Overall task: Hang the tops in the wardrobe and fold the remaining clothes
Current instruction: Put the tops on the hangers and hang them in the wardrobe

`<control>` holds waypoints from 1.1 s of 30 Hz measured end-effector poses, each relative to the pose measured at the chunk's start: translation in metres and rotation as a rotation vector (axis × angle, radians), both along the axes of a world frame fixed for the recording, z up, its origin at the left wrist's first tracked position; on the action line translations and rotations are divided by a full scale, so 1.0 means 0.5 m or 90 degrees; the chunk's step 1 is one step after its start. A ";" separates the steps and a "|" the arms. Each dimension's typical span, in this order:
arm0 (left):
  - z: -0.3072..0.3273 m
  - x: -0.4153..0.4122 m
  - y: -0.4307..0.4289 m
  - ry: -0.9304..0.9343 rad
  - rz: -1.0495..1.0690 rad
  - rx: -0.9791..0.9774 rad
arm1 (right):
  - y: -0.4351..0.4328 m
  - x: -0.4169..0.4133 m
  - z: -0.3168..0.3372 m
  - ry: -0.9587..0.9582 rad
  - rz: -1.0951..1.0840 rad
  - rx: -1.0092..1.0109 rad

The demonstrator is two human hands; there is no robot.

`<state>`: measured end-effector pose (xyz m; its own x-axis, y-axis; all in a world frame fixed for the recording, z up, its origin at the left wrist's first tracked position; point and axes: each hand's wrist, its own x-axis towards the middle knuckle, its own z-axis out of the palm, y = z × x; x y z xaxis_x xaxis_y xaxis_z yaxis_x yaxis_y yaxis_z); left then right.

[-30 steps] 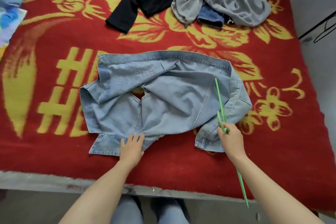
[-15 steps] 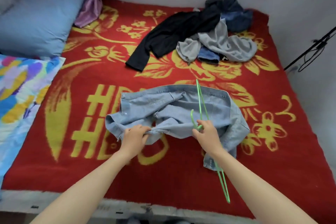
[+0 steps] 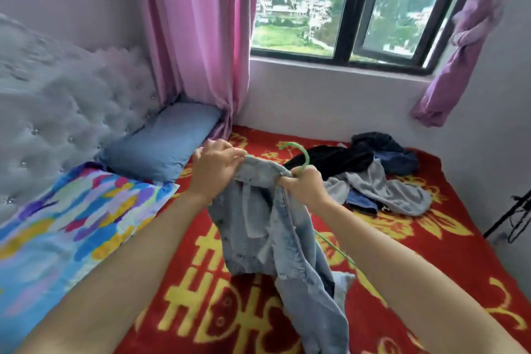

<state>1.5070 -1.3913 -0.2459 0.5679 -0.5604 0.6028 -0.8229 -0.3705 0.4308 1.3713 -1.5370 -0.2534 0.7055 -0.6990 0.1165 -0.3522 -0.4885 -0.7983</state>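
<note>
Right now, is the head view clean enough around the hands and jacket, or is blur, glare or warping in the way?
Head view: left hand, right hand and denim jacket read fairly sharp in soft daylight; the headboard and the picture's edges smear with blur; the window is bright, its sky washed out; wide-angle warp bends its frame.

Pale blue denim jacket (image 3: 275, 233): faded, washed cotton weave, matt, with raised stitched seams. Thin green plastic hanger (image 3: 307, 156): smooth, slightly glossy. Red and yellow patterned bed blanket (image 3: 431, 253): plush, fuzzy pile, matt. Grey tufted headboard (image 3: 57, 95): buttoned, velvety upholstery with a soft sheen. Pink curtain (image 3: 198, 37): thin, smooth cloth with a faint lustre. Blue pillow (image 3: 163, 141): plain matt fabric. Grey sweatshirt (image 3: 382, 190): soft jersey knit. Black window frame (image 3: 352, 8): smooth and painted, apparently metal.
</note>
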 end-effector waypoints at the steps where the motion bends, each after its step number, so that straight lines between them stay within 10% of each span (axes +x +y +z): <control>1: 0.018 0.010 0.006 0.009 0.086 -0.019 | -0.004 0.019 0.041 -0.017 -0.027 0.021; 5: 0.035 -0.005 0.057 0.043 0.117 -0.150 | 0.004 0.069 0.159 -0.109 -0.119 0.119; 13: -0.046 -0.051 0.062 0.430 -0.101 0.101 | 0.084 0.138 0.300 -0.241 -0.055 0.174; 18: -0.083 -0.040 0.074 0.372 0.134 -0.011 | 0.073 0.151 0.310 -0.270 -0.122 0.169; 25: 0.013 0.038 0.185 0.330 0.052 -0.185 | -0.014 0.089 0.234 -0.216 -0.187 0.084; 33: 0.085 0.063 0.204 0.252 0.074 -0.055 | -0.067 0.038 0.102 0.095 -0.096 0.016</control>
<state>1.5386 -1.2894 -0.2034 0.8218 -0.4359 0.3669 -0.5422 -0.4003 0.7388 1.3901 -1.5706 -0.2023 0.6002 -0.7998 0.0001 -0.5350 -0.4016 -0.7433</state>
